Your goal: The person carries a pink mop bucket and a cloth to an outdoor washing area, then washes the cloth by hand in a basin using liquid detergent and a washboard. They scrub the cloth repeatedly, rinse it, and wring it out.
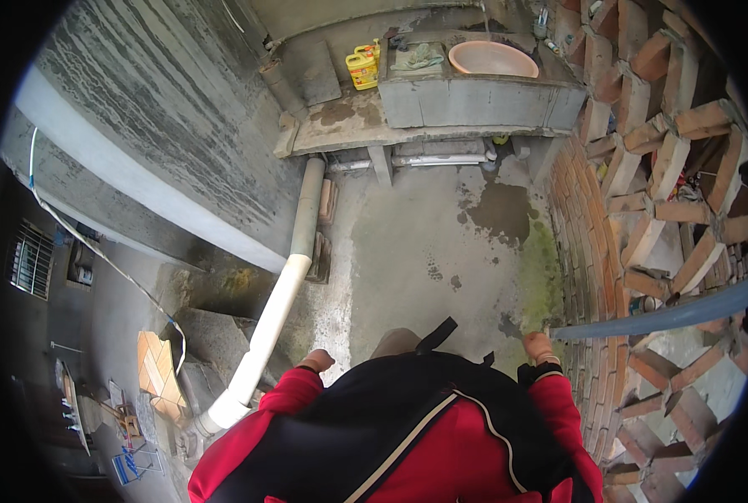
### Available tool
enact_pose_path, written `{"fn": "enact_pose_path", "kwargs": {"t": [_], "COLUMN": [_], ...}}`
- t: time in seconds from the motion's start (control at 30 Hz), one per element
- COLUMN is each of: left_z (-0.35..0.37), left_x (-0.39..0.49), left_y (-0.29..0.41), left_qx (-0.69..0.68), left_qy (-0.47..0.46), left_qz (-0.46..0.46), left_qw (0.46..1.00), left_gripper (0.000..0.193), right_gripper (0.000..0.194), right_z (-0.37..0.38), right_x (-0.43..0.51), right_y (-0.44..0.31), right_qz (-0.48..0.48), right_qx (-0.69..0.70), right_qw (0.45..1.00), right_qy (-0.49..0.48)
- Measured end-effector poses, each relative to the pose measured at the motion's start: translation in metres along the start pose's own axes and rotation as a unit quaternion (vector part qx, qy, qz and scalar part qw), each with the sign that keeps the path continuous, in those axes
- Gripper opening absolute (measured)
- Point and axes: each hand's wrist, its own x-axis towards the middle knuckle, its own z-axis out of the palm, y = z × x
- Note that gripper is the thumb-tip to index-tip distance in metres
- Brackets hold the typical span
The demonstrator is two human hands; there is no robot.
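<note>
My left hand (318,360) hangs beside my body at the end of a red sleeve, its fingers curled, near the white drainpipe (273,320). On the other side my right hand (537,346) is lowered too, close to the brick wall and the end of a grey-blue pole (657,314); whether it touches the pole is unclear. Farther ahead, a pink plastic basin (492,60) sits in the concrete sink (481,104) under a thin stream of water. A greenish cloth (421,58) lies on the ledge left of the basin.
Yellow plastic jugs (362,68) stand left of the sink on a concrete slab (349,129). The concrete floor (405,239) has a wet patch and green algae. An openwork brick wall (654,201) runs along the right. A folding stool (135,465) stands lower left.
</note>
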Motion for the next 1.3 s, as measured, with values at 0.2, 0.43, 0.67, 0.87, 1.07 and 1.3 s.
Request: {"fn": "enact_pose_path", "kwargs": {"t": [0.2, 0.43, 0.67, 0.87, 1.07, 1.3], "left_z": [-0.106, -0.315, -0.485, -0.494, -0.413, -0.414], "left_x": [0.078, 0.201, 0.33, 0.359, 0.288, 0.279], "left_y": [0.04, 0.026, 0.0, 0.032, 0.072, 0.12], "left_qx": [-0.243, -0.179, -0.378, -0.299, -0.17, -0.283], "left_qy": [0.043, 0.018, 0.319, 0.238, 0.082, 0.183], "left_qz": [0.115, -0.019, 0.024, 0.0, -0.012, -0.024], "left_qw": [0.962, 0.984, 0.869, 0.924, 0.982, 0.941], "left_gripper": [0.021, 0.029, 0.025, 0.031, 0.02, 0.02], "right_gripper": [0.028, 0.032, 0.028, 0.024, 0.022, 0.026], "right_z": [-0.098, -0.193, -0.35, -0.505, -0.628, -0.682], "right_x": [0.159, 0.276, 0.405, 0.56, 0.732, 0.84], "right_y": [-0.126, -0.234, -0.309, -0.392, -0.48, -0.55], "right_qz": [-0.09, -0.059, -0.147, -0.224, -0.308, -0.389], "right_qx": [0.026, -0.016, -0.057, -0.022, -0.031, -0.291], "right_qw": [0.996, 0.997, 0.981, 0.924, 0.867, 0.798], "right_qy": [0.002, -0.051, 0.111, 0.309, 0.391, 0.356]}}
